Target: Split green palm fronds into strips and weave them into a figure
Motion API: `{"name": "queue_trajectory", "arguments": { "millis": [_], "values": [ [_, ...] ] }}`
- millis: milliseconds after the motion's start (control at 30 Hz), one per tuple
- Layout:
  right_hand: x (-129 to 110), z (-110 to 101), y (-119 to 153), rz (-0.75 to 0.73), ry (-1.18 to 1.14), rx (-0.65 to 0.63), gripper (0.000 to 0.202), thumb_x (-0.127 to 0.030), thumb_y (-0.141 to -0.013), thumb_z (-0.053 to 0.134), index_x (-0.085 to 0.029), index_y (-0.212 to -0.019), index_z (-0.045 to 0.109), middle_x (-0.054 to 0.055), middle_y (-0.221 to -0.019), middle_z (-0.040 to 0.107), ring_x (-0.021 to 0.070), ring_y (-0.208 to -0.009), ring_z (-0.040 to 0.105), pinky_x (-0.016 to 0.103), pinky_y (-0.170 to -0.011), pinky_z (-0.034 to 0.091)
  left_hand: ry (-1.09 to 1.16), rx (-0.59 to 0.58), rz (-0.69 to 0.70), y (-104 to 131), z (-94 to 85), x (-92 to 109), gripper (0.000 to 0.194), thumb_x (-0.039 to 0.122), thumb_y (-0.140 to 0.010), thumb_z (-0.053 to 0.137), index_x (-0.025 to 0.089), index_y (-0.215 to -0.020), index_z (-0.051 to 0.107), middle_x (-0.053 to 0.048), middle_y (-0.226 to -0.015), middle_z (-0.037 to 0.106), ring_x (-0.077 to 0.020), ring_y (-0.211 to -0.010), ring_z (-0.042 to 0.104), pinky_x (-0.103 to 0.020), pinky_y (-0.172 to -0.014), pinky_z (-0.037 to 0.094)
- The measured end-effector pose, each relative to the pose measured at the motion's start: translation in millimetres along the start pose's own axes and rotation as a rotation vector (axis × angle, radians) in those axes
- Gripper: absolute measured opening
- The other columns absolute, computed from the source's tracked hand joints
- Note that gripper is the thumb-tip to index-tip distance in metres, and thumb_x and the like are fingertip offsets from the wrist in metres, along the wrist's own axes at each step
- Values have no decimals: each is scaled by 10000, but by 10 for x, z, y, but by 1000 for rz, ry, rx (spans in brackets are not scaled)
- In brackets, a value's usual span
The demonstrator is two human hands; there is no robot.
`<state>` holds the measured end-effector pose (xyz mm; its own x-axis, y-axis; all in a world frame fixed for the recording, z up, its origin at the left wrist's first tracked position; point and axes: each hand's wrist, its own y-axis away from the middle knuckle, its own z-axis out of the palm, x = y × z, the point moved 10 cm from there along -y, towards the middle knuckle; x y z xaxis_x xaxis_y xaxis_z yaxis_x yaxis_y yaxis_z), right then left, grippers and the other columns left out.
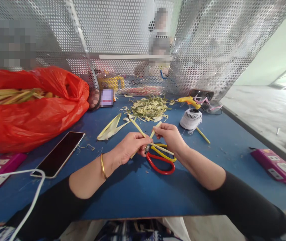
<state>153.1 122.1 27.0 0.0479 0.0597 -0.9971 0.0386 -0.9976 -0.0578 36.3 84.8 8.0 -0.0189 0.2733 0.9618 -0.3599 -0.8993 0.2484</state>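
Pale green-yellow leaf strips (138, 128) cross between my two hands above the blue table. My left hand (134, 144) pinches them where they cross. With thumb and fingertips, my right hand (168, 134) grips the end of one strip. Scissors (161, 163) with one red and one yellow handle lie just under the hands, their blades partly hidden by my left fingers. A folded husk-like leaf (111, 129) rests beyond my left hand. Farther back is a heap of leaf scraps (149, 108).
At left are a red plastic bag (32, 117) of leaf strips and a phone (60, 154). A spool of white string (191, 119), a yellow glue gun (188, 101) and a purple power strip (277, 164) sit at right. Perforated metal mesh (117, 30) stands behind.
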Motion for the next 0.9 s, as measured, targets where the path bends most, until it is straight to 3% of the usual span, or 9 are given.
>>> {"name": "queue_trajectory", "arguments": {
  "millis": [100, 200, 300, 367, 433, 533, 667, 733, 900],
  "values": [
    [-202, -140, 4, -134, 235, 93, 277, -424, -716, 622, -188, -584, 563, -10, -548, 535, 126, -533, 478, 298, -579, 413, -41, 32, 0, 9, -29, -6, 148, 242, -739, 664, 148, -624, 651, 55, -433, 464, -83, -371, 443, -227, -453, 409],
    [-627, -243, 151, -426, 574, 270, 194, -367, -799, 599, -187, -823, 667, 57, -817, 653, 187, -743, 584, 344, -709, 448, -111, 58, 3, 30, -28, -17, 136, 263, -737, 686, 143, -674, 682, 52, -426, 477, -82, -366, 436, -220, -443, 387],
    [-761, 60, 277, -585, 741, 63, 164, -327, -848, 597, -204, -811, 699, 54, -865, 687, 195, -846, 617, 383, -864, 428, -170, 33, 24, 53, 45, -13, 258, 315, -754, 676, 161, -554, 623, 41, -397, 474, -80, -355, 426, -217, -434, 359],
    [-627, 252, 299, -493, 700, -139, 178, -290, -844, 604, -201, -717, 690, 17, -754, 683, 162, -763, 622, 357, -844, 441, -185, 10, 28, 65, 97, -14, 356, 344, -772, 647, 173, -473, 559, 34, -385, 465, -80, -348, 421, -220, -427, 348],
    [-439, 286, 278, -299, 576, -193, 183, -274, -815, 610, -190, -661, 659, -12, -666, 647, 126, -615, 588, 294, -674, 465, -194, -6, 30, 75, 128, -6, 401, 358, -775, 634, 181, -433, 522, 30, -380, 458, -82, -344, 417, -222, -419, 342],
    [-248, 199, 236, -111, 381, -104, 220, -313, -778, 607, -182, -602, 584, -43, -558, 549, 89, -440, 469, 239, -460, 385, -205, -29, 52, 82, 146, 29, 386, 358, -752, 651, 181, -430, 531, 28, -386, 466, -79, -351, 417, -214, -412, 337],
    [-242, 91, 168, -152, 386, 15, 245, -329, -781, 593, -188, -586, 548, -39, -541, 519, 106, -497, 473, 242, -500, 398, -194, -52, 63, 68, 144, 19, 362, 342, -740, 668, 176, -440, 549, 25, -407, 490, -80, -372, 452, -202, -417, 361],
    [-348, 72, 157, -260, 524, 42, 224, -290, -809, 571, -190, -610, 563, -13, -599, 581, 134, -579, 526, 267, -576, 419, -139, -18, 21, 50, 101, -38, 326, 346, -739, 688, 163, -486, 595, 20, -432, 517, -82, -387, 481, -197, -423, 378],
    [-950, 57, 498, -807, 900, 251, 181, -270, -907, 520, -206, -779, 632, 52, -836, 688, 201, -824, 603, 370, -838, 400, 212, 113, -86, 7, -72, -128, 203, 321, -779, 701, 125, -729, 708, -37, -592, 655, -112, -544, 613, -206, -545, 489]
  ]
}}
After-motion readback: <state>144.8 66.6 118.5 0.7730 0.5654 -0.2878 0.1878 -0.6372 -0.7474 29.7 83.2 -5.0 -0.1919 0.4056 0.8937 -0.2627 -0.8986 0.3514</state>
